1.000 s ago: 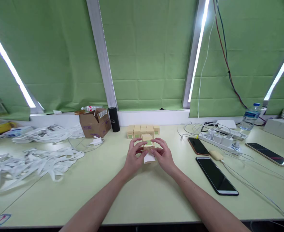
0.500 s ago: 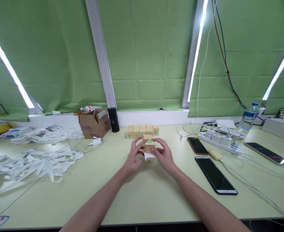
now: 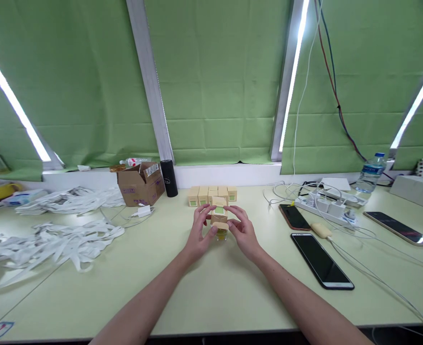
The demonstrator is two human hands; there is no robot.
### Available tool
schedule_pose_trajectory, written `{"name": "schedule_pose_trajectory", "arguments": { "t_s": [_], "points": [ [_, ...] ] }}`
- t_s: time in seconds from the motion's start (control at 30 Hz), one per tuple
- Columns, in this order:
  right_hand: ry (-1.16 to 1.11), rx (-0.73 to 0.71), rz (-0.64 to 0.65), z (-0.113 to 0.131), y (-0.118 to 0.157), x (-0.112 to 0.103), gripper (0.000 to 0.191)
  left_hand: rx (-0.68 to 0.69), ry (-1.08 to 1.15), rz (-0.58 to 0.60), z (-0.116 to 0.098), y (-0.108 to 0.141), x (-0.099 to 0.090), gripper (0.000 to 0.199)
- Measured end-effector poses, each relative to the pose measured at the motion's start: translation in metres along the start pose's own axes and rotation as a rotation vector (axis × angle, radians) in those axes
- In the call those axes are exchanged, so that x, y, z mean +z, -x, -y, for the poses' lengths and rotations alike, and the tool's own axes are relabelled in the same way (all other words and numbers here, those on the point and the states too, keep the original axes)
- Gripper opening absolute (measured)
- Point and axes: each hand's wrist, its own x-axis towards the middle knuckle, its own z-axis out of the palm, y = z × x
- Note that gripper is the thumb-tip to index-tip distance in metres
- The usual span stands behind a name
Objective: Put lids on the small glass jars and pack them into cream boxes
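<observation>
A small tan cardboard box point(image 3: 219, 211) with a green label is held between my two hands above the middle of the table. My left hand point(image 3: 199, 235) grips its left side, fingers curled over the upper edge and thumb near the front flap. My right hand point(image 3: 244, 234) holds the right side with bent fingers. A tan flap point(image 3: 220, 225) sticks out at the near end. Just below it shows a small clear jar point(image 3: 222, 235) with something yellowish in it; whether it touches the box I cannot tell. Behind stands a row of similar small boxes point(image 3: 203, 195).
On the right lie a large phone point(image 3: 321, 260), a smaller phone point(image 3: 293, 217), a power strip point(image 3: 324, 211) with tangled cables and a tablet-like device point(image 3: 400, 228). White straps point(image 3: 53, 244) spread over the left side. A brown carton point(image 3: 139, 184) and a black cylinder point(image 3: 169, 178) stand at the back.
The white inner face at the box's near end no longer shows; a tan flap stands there now. More of the jar below is visible. My right thumb has shifted slightly.
</observation>
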Motion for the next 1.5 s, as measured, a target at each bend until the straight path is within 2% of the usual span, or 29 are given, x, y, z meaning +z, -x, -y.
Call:
{"name": "schedule_pose_trajectory", "arguments": {
  "t_s": [0.37,0.83,1.37,1.5],
  "points": [
    [-0.093,-0.030,0.067,0.0033,0.0017,0.0027,0.046,-0.017,0.071,-0.076,0.0033,-0.0024,0.0005,0.036],
    [-0.058,-0.029,0.043,0.0010,0.0021,0.0063,0.051,-0.003,0.050,-0.102,0.0026,-0.0048,0.0004,0.032],
    [-0.056,-0.002,0.045,0.0023,0.0016,0.0043,0.049,0.003,-0.020,-0.120,0.0013,-0.0045,0.0021,0.027],
    [-0.042,-0.001,0.019,0.0046,0.0013,0.0057,0.044,0.013,-0.068,-0.117,-0.0016,-0.0036,0.0017,0.027]
  ]
}}
